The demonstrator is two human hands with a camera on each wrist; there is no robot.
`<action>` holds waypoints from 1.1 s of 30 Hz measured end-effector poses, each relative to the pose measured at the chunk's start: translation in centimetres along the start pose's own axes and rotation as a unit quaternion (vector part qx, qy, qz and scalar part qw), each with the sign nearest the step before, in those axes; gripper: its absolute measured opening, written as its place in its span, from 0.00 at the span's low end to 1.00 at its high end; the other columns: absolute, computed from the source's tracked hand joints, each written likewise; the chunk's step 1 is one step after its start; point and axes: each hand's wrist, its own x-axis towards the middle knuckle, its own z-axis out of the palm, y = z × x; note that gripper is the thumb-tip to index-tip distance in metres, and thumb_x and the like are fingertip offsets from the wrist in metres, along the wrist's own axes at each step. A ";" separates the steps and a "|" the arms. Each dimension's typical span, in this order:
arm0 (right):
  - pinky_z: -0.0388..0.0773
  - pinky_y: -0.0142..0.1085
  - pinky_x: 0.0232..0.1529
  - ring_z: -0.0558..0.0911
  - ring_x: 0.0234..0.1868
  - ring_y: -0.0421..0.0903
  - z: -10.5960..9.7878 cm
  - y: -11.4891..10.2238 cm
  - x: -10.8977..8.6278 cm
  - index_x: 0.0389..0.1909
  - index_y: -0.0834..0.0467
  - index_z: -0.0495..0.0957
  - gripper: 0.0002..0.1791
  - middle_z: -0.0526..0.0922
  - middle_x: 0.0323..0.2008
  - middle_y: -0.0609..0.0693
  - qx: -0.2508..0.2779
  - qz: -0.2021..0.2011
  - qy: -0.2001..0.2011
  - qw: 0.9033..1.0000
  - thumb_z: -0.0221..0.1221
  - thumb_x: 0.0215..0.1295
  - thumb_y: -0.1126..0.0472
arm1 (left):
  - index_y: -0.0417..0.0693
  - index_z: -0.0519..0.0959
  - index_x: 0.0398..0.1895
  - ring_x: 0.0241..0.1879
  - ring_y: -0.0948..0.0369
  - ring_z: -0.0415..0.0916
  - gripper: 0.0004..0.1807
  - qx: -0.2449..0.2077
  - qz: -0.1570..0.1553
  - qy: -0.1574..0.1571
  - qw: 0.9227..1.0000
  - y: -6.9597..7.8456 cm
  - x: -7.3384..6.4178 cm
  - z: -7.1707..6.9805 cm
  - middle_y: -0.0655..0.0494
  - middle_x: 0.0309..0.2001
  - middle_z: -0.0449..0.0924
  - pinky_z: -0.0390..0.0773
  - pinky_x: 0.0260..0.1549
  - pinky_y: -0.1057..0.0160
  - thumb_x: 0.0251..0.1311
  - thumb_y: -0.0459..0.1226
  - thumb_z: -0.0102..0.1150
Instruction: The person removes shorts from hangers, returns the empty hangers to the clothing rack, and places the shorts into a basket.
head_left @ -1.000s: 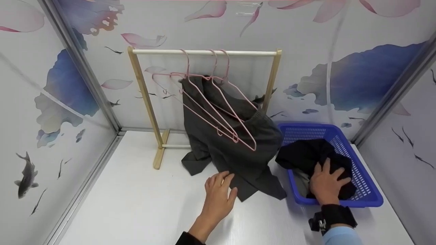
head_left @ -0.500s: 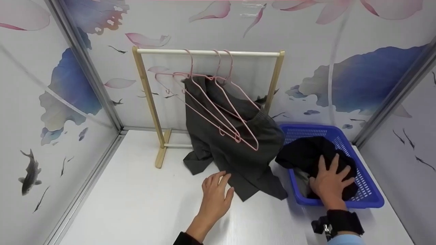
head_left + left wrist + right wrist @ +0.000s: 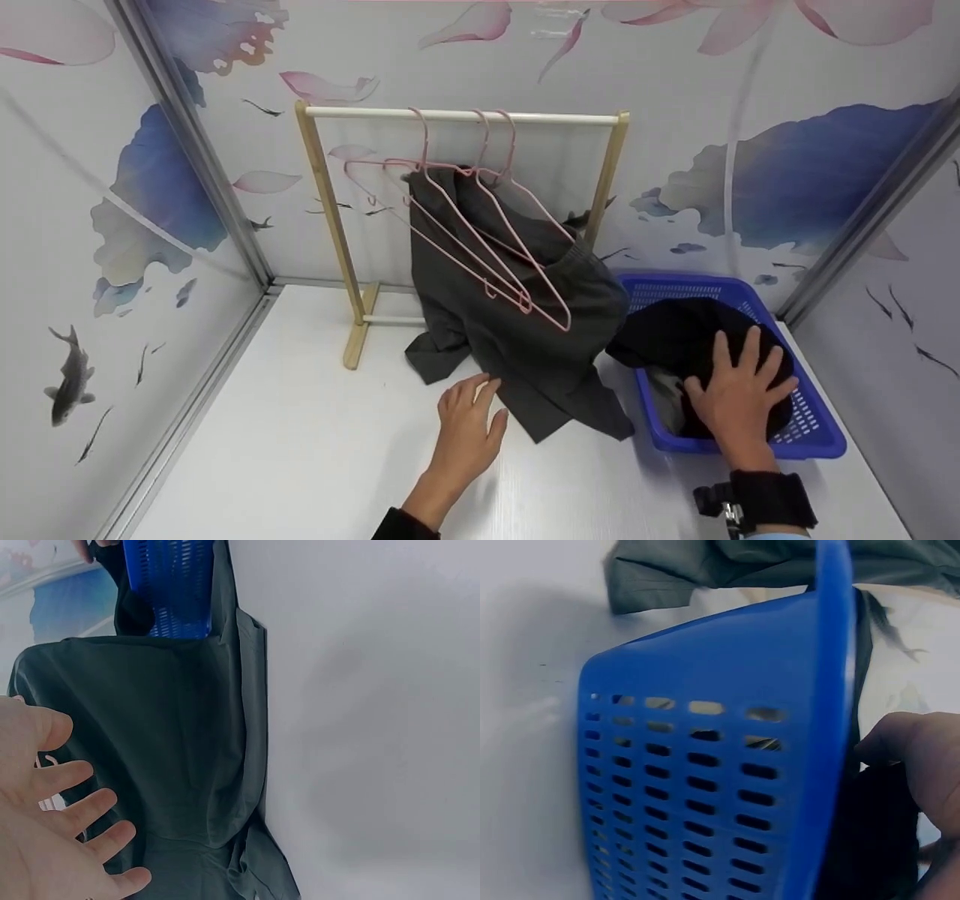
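My right hand (image 3: 739,409) lies on a bundled black garment (image 3: 667,334) inside the blue plastic basket (image 3: 821,435), fingers spread and mostly straight. A patch of grey cloth (image 3: 663,397) shows beneath the black one. In the right wrist view the basket wall covers most of the black fabric, and thumb and palm show at the right edge. My left hand (image 3: 465,427) hovers relaxed over the table, holding nothing, fingertips close to the lower part of a dark grey garment (image 3: 517,345). That garment hangs slanted among pink hangers (image 3: 551,289), its lower ends reaching the white table.
A small rack with a white rail (image 3: 360,112) and wooden posts (image 3: 330,217) stands at the back, several hooks' width from its ends bare. The basket sits right of it on the white table (image 3: 285,450). Printed wall panels (image 3: 675,75) enclose the back and sides.
My right hand has slid a little to the right, its fingers spreading wider, and the black garment has shifted that way under it. My left hand has drifted slightly left. The hanging garment is unchanged.
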 end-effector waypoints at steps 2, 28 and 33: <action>0.36 0.84 0.63 0.47 0.75 0.82 -0.2 -0.4 0.0 0.72 0.68 0.65 0.43 0.51 0.77 0.75 0.010 -0.015 0.015 1.000 0.71 0.58 0.61 | 0.38 0.78 0.63 0.64 0.45 0.68 0.21 0.000 0.003 0.001 1.000 -0.1 0.1 -0.2 0.42 0.64 0.73 0.64 0.64 0.38 0.68 0.35 0.63; 0.66 0.72 0.62 0.74 0.65 0.71 0.7 -6.9 -1.8 0.65 0.69 0.77 0.31 0.76 0.65 0.70 0.117 -0.165 0.113 0.973 0.71 0.60 0.67 | 0.36 0.76 0.66 0.68 0.41 0.68 0.24 0.019 0.028 -0.006 0.999 -1.3 1.5 -1.8 0.37 0.66 0.73 0.62 0.67 0.32 0.74 0.42 0.57; 0.68 0.71 0.61 0.75 0.64 0.70 1.6 -7.6 -2.6 0.64 0.69 0.77 0.30 0.76 0.65 0.69 0.125 -0.176 0.118 0.969 0.70 0.60 0.67 | 0.35 0.76 0.65 0.69 0.40 0.67 0.25 0.020 0.021 -0.003 1.000 -1.5 1.5 -1.8 0.36 0.67 0.72 0.61 0.67 0.31 0.74 0.44 0.56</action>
